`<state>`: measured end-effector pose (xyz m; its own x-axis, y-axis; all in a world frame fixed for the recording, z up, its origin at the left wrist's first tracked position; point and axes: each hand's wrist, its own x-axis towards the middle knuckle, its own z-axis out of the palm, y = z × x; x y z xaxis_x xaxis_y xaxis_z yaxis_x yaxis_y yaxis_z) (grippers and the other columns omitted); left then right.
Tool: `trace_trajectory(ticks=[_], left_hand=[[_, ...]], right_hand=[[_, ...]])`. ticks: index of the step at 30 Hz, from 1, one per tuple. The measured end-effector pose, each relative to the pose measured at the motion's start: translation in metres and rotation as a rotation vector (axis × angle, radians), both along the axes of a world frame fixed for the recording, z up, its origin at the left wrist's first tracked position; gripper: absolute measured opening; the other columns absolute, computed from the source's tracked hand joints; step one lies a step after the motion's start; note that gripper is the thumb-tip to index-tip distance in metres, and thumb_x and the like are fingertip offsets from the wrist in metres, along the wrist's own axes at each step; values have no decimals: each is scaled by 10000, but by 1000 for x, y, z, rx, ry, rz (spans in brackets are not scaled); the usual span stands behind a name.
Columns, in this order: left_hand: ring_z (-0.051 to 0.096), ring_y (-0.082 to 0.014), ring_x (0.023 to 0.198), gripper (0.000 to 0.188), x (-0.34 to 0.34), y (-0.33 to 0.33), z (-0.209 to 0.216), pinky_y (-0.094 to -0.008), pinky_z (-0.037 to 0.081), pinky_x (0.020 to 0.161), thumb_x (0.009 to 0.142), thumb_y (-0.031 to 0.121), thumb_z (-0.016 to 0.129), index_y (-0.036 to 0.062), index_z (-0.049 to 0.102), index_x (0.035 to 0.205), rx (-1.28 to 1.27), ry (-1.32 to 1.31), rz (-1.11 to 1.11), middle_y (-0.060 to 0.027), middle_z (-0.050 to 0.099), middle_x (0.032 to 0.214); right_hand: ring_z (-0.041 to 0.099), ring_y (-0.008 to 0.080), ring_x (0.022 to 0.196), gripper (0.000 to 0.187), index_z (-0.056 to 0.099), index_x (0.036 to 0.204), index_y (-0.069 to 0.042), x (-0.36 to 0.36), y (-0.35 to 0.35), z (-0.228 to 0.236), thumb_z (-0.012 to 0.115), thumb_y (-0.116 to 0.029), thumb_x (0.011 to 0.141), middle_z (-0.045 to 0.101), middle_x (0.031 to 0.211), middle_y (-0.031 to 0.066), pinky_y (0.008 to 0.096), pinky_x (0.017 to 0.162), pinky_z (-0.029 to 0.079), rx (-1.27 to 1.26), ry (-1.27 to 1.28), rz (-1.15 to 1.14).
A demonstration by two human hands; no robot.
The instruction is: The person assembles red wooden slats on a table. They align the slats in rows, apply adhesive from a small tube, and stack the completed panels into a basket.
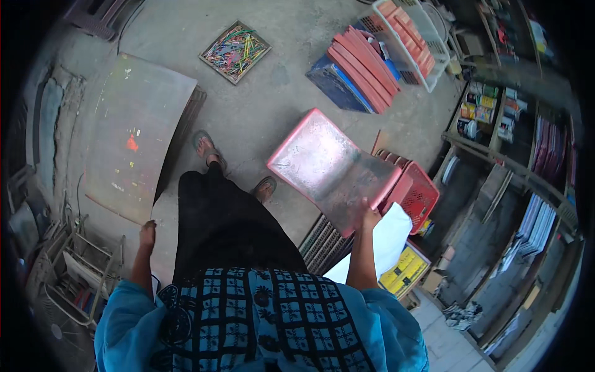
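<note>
A worn pink-red moulded plastic chair [319, 158] is on my right, its surface dulled and scuffed. My right hand [370, 218] grips its near edge, fingers over the rim and partly hidden. Just below that hand lies a large white sheet [390, 232], partly covered by my forearm. My left hand [147, 234] hangs low by the near corner of a grey-topped table [118, 118]; its fingers are too small and dark to make out, and whether it touches the corner is unclear.
A red plastic basket [424, 195] stands behind the chair. Beyond are a tray of coloured sticks [235, 51], stacked red and blue boards [362, 68] and a white crate [427, 77]. Shelves [489, 149] line the right; a metal-framed rack [77, 273] sits at lower left.
</note>
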<state>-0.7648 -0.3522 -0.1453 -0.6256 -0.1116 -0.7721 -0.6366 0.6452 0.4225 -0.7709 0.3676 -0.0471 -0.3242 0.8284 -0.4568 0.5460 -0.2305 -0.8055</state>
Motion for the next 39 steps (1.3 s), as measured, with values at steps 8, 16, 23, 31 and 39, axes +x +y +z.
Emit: trace_trajectory(ticks=[8,16,23,31,39], left_hand=[[522,-306,1043,355,-57,165,91,-342,396,902,773,171,472,-4,562,1069,72,-9,-133,-201,563,1088],[522,-370,1006,314,-72,212,104,-395,414,886,714,255,502,22,600,900,39,-162,-559,-252,516,1110],[561,-373,921,323,-120,218,100,-455,438,825,695,209,466,19,607,914,-168,-290,-551,-232,588,939],[554,-370,897,291,-114,189,56,-432,440,819,698,214,471,34,633,859,144,-123,-470,-210,588,957],[545,-375,912,286,-122,272,112,-431,434,828,691,214,468,33,643,826,105,-218,89,-240,584,914]], right_hand=[[494,90,568,290,618,827,33,69,69,-43,701,-223,721,569,696,42,254,506,405,45,-71,-27],[595,312,783,336,561,1003,44,89,32,-48,583,-177,750,610,917,207,380,690,454,578,-671,778],[607,297,715,196,603,883,-23,-7,-175,31,634,-157,743,625,776,140,370,655,461,93,-581,1110],[453,56,689,81,537,887,-6,-164,-144,87,528,-70,838,517,760,-18,218,641,396,-449,-406,1017],[550,148,790,205,532,950,-24,-340,-90,89,583,-129,782,582,793,54,276,704,430,-414,-799,2227]])
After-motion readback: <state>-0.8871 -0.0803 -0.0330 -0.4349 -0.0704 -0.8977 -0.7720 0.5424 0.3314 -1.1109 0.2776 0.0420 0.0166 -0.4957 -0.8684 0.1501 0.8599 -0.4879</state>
